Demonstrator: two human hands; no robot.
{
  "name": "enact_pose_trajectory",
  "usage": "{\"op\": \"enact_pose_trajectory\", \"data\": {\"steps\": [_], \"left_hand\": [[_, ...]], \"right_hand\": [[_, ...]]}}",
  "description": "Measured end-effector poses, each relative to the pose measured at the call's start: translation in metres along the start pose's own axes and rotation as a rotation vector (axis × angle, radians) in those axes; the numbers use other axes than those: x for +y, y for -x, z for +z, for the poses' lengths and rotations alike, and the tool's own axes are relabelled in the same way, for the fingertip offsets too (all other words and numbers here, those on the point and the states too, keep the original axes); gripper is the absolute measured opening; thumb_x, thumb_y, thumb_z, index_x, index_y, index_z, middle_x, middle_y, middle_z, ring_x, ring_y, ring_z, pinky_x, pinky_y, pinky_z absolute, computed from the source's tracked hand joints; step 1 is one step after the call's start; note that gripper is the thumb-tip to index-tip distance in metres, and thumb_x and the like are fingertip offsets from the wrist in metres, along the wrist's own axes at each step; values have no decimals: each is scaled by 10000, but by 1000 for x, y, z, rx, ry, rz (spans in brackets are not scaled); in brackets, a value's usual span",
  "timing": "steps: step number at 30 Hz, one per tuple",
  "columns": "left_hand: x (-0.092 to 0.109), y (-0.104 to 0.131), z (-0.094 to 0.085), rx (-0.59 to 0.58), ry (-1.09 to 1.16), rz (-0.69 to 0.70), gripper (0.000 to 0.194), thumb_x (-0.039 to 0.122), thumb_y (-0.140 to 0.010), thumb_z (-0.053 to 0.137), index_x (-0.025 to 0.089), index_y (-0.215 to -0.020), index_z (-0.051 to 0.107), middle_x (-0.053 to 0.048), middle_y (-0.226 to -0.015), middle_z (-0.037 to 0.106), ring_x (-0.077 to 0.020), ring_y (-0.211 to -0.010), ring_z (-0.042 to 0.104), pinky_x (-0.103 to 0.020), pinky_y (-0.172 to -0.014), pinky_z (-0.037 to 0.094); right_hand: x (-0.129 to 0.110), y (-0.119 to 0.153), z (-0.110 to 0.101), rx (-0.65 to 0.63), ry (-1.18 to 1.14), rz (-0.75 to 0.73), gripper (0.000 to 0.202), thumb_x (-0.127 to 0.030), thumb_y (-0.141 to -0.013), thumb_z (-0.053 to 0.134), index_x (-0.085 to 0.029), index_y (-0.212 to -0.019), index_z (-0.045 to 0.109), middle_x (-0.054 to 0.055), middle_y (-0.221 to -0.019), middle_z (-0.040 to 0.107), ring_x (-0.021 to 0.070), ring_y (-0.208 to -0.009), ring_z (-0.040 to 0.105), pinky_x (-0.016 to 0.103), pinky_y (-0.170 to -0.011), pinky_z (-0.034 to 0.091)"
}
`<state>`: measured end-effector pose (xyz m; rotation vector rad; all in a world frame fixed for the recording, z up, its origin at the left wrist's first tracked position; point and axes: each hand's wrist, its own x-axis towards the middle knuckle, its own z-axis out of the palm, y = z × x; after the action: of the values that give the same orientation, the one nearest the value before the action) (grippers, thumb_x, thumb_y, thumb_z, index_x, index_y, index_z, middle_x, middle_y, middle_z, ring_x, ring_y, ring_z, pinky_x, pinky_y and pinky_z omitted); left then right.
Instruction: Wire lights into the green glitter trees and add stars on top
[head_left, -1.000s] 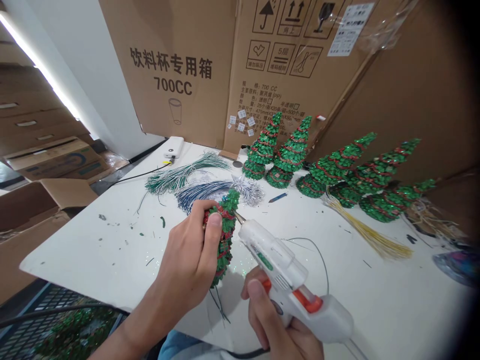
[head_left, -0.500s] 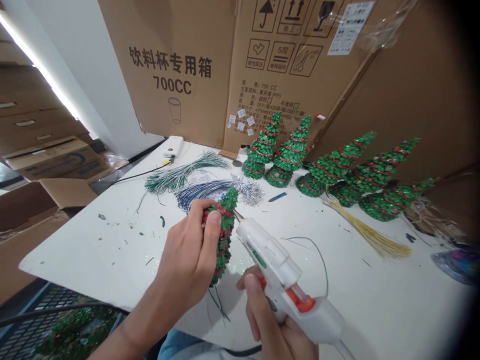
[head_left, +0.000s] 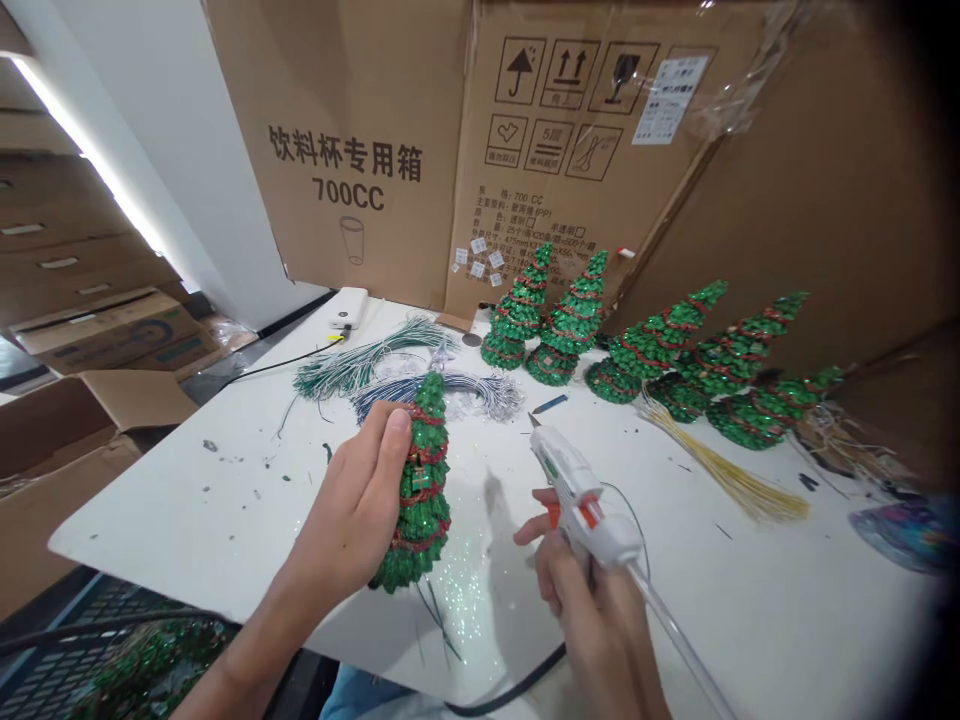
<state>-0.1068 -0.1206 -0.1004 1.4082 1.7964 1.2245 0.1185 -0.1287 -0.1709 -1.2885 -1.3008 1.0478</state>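
A small green tinsel Christmas tree (head_left: 424,500), wound with red garland, stands nearly upright in my left hand (head_left: 349,500), whose fingers wrap round its left side near the top. My right hand (head_left: 585,590) grips a white hot glue gun (head_left: 574,475) with an orange trigger. The gun's nozzle points up and to the left, apart from the tree. A clear glue stick (head_left: 686,645) sticks out of the gun's back end. Behind the held tree lie a bundle of blue and white wires (head_left: 465,390) and a bundle of green and white wires (head_left: 367,360).
Several finished-looking trees (head_left: 574,320) stand or lean along the back of the white table (head_left: 247,520), before large cardboard boxes (head_left: 360,90). A yellow wire bundle (head_left: 727,465) lies at the right. At the lower left, a crate (head_left: 45,640) holds more green tinsel.
The glue gun has moved right, away from the tree's top. My left hand has shifted slightly left with the tree, which now shows more of its front.
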Motion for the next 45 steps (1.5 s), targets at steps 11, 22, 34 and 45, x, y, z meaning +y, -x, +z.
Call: {"op": "enact_pose_trajectory", "data": {"steps": [11,22,34,45], "left_hand": [[17,2,-23,-21,140,107,514,687,-1114,345,258,-902,533,-31,-895,610,-239,-840,568,-361,-814,515],[25,1,-24,115,250,144,625,752,-1059,407,230,-1202,720,-118,-1016,775,-360,-1169,713,-508,-926,633],[49,0,-14,-21,219,240,513,669,-1121,348,247,-1113,638,-78,-1061,723,-272,-1000,655,-417,-937,564],[117,-16,2,-7,26,471,458,623,-1155,310,273,-1061,590,29,-753,599,-201,-803,613,-363,-774,440]], "right_hand": [[-1,-17,-12,-309,614,-46,248,-453,-1052,563,-275,-1190,668,58,-1135,780,291,-1049,730,398,-916,539],[15,-6,47,-208,939,-164,255,-276,-1055,551,-223,-1273,671,107,-1127,786,311,-993,794,369,-801,520],[-23,-30,19,-232,703,-293,313,-324,-1106,482,-158,-1240,711,135,-1078,745,294,-957,707,443,-881,537],[-154,-64,-22,-120,-36,-864,236,-175,-1058,652,-283,-1267,667,20,-1164,685,157,-981,702,353,-917,594]]}}
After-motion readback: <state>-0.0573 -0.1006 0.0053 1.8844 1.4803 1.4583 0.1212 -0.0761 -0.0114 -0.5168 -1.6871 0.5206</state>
